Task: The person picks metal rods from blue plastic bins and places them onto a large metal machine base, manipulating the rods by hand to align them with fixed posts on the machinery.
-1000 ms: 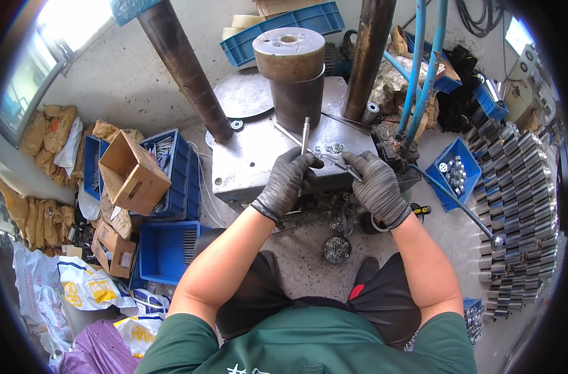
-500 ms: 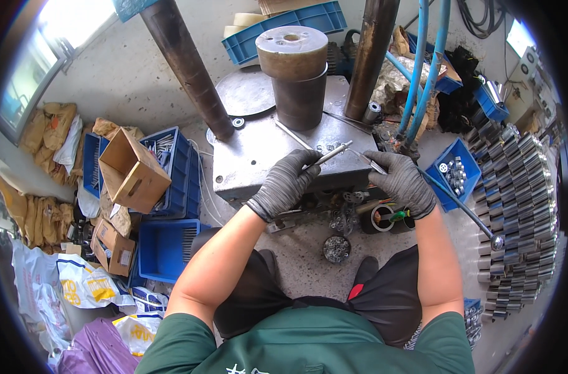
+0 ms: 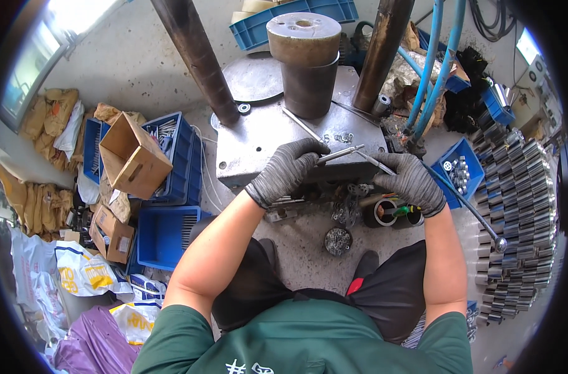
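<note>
- One metal worktop (image 3: 243,140) spreads ahead of you, its near edge just behind your hands; working over it, rather than over the floor, would make a dropped part easier to recover.
- Two dark columns stand at it, a left column (image 3: 197,62) and a right column (image 3: 387,53).
- One thick cylinder (image 3: 309,84) stands upright between them, near the back.
- One round plate (image 3: 256,71) lies flat behind the left column.
- Your two hands wear grey gloves. The left hand (image 3: 288,168) is closed, gripping one metal rod (image 3: 340,154); the right hand (image 3: 415,182) pinches one thin metal piece (image 3: 380,165) between thumb and fingers.
- The rod and the thin piece point toward each other above the worktop's near edge. Whether their tips touch, you cannot tell from here. The step appears to be bringing these ends together: a steady left grip, with small adjustments from the right, should serve best. Line up the ends before pressing.
- One loose rod (image 3: 299,123) lies slanted on the worktop, beyond your left hand.
- One flat ring (image 3: 244,108) lies beside the left column's foot.
- Several small rings (image 3: 338,138) cluster beyond the held pieces, too bunched to count surely; avoid sweeping them with a glove.
</note>
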A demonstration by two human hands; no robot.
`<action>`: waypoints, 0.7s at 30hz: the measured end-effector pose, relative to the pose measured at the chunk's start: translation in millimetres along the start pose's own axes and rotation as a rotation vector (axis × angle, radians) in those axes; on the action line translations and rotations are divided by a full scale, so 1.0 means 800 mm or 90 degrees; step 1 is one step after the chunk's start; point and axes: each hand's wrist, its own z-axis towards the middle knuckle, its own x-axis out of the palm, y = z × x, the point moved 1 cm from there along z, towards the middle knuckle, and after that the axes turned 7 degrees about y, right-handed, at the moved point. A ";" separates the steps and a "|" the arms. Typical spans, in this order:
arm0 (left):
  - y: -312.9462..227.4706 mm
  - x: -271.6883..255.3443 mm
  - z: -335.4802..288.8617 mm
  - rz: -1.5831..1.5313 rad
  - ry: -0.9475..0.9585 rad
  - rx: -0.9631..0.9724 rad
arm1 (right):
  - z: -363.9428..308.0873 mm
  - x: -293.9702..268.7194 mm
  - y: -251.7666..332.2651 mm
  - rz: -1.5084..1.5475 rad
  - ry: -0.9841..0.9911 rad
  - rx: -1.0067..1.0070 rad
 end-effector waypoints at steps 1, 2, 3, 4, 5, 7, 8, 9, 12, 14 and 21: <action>0.000 0.001 0.001 -0.001 0.001 -0.001 | 0.002 0.002 -0.003 0.000 0.000 0.001; 0.001 0.002 0.002 0.010 0.008 -0.009 | 0.005 0.006 -0.007 -0.020 0.006 -0.007; 0.002 0.003 0.003 0.020 0.016 -0.017 | 0.007 0.008 -0.010 -0.040 0.012 -0.016; 0.003 0.005 0.003 0.019 0.017 -0.017 | 0.008 0.011 -0.009 -0.039 0.012 -0.014; 0.004 0.006 0.003 0.028 0.015 0.011 | 0.009 0.014 -0.008 -0.024 0.029 -0.008; 0.006 0.010 0.005 0.036 0.013 0.039 | 0.012 0.021 -0.002 -0.007 0.046 -0.002; 0.007 0.012 0.006 0.001 0.019 0.045 | 0.013 0.025 0.004 0.042 0.071 0.000; 0.008 0.014 0.007 -0.035 0.025 0.052 | 0.014 0.028 0.008 0.090 0.096 0.001; 0.012 0.023 0.009 -0.202 0.064 0.007 | 0.018 0.039 0.003 0.039 0.108 -0.028; 0.007 0.021 0.007 -0.202 0.067 -0.010 | 0.020 0.045 0.007 0.053 0.110 -0.054; -0.002 0.020 0.004 -0.266 0.075 -0.075 | 0.022 0.046 0.012 0.081 0.142 -0.007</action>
